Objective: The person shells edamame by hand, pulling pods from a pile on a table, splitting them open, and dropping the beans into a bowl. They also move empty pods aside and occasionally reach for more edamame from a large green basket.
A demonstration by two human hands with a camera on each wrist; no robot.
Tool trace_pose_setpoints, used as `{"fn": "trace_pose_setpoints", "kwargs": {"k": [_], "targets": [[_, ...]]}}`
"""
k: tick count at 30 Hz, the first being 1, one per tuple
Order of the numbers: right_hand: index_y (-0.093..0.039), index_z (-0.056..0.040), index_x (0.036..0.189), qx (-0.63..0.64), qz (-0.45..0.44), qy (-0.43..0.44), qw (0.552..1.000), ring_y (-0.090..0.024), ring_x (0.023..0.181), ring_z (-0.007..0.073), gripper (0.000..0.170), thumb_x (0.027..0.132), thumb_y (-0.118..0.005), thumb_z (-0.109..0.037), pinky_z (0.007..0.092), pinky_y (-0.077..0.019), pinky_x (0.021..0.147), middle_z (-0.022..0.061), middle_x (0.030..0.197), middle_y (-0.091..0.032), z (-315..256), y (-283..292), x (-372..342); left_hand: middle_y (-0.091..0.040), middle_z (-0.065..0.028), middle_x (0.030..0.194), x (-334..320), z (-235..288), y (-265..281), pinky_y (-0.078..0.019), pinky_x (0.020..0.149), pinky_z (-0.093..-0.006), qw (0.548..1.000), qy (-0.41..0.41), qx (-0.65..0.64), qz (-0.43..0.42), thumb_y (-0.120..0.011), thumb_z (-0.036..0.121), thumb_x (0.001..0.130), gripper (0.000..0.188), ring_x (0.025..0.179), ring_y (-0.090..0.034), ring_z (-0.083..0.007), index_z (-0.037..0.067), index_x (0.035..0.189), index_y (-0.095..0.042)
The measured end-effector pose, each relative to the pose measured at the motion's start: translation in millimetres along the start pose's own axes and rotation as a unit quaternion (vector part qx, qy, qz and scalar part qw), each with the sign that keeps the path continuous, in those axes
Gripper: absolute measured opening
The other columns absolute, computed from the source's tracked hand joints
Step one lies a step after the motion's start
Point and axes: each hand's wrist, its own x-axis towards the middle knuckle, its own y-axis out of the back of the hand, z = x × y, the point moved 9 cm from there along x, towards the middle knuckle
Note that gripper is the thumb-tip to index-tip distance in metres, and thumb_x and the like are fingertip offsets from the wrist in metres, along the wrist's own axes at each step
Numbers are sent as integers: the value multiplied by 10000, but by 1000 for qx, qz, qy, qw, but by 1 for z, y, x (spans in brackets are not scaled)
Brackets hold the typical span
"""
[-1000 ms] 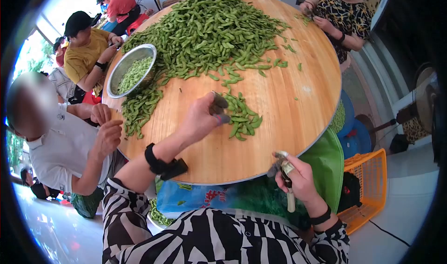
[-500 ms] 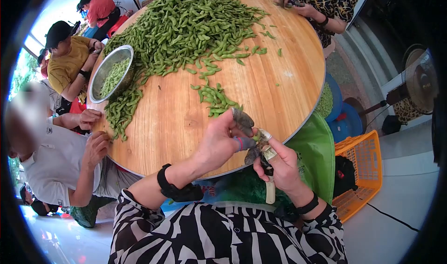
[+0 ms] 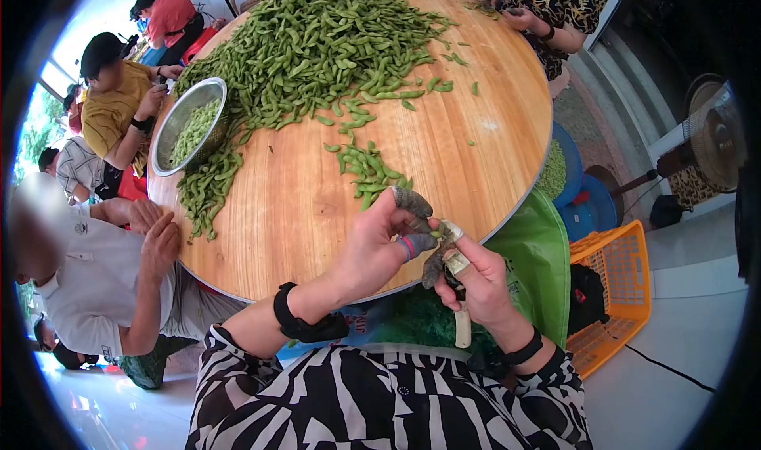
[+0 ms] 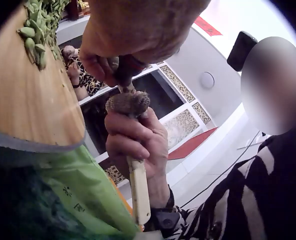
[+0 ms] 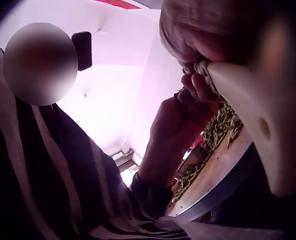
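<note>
In the head view my left hand (image 3: 369,248) pinches a green soybean pod (image 3: 436,233) between finger and thumb, just past the table's near edge. Grey covers wrap some of its fingertips. My right hand (image 3: 483,287) meets it there, its fingers curled round a tool with a cream handle (image 3: 463,329); the tool's working end is hidden by the fingers. That handle (image 5: 260,115) appears large in the right wrist view, with a hole near its end. A small heap of pods (image 3: 369,168) lies on the table beyond my left hand.
A large pile of pods (image 3: 325,45) covers the far part of the round wooden table (image 3: 468,180). At left stands a metal colander (image 3: 214,137) of shelled beans. Other people sit around the table. An orange crate (image 3: 634,291) and blue tubs (image 3: 594,204) are at right.
My left hand has come from the small heap, back and right to my right hand, and now pinches a pod. My right hand, still holding the tool, has moved slightly left.
</note>
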Motion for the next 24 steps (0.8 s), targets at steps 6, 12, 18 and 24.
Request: {"fn": "trace_pose_setpoints", "kwargs": {"k": [6, 12, 18, 24], "targets": [[-418, -17, 1385, -15, 0, -1, 1000, -410, 457, 55, 407, 993, -407, -126, 191, -328, 408, 18, 641, -497, -4, 0, -4, -644, -56, 984, -2, -1, -4, -499, 807, -261, 1000, 9, 3, -10, -666, -60, 822, 379, 906, -607, -117, 35, 1137, -478], [-478, -28, 1352, -38, 9, 3, 999, -395, 457, 42, 376, 986, -426, -100, 184, -324, 412, -4, 634, -485, -5, 2, -5, -661, -71, 902, -7, 6, -5, -498, 738, -271, 1000, -26, -18, 2, -613, -77, 829, 294, 812, -605, -123, 11, 1078, -483], [-493, 1, 1330, -7, -25, 23, 999, -408, 468, 38, 363, 987, -436, -103, 182, -329, 415, 32, 772, -565, -5, 6, -7, -659, -107, 924, -2, -10, -11, -551, 666, -303, 973, 56, -214, -59, -637, -92, 804, 329, 812, -637, -163, 12, 1090, -512], [-492, 9, 1329, -8, -58, 41, 997, -413, 473, 35, 365, 988, -430, -104, 180, -323, 413, 87, 960, -638, -6, 8, -11, -658, -125, 900, -1, -15, -23, -548, 606, -313, 943, 88, -307, -90, -577, -61, 841, 237, 772, -643, -200, -10, 1065, -516]]}}
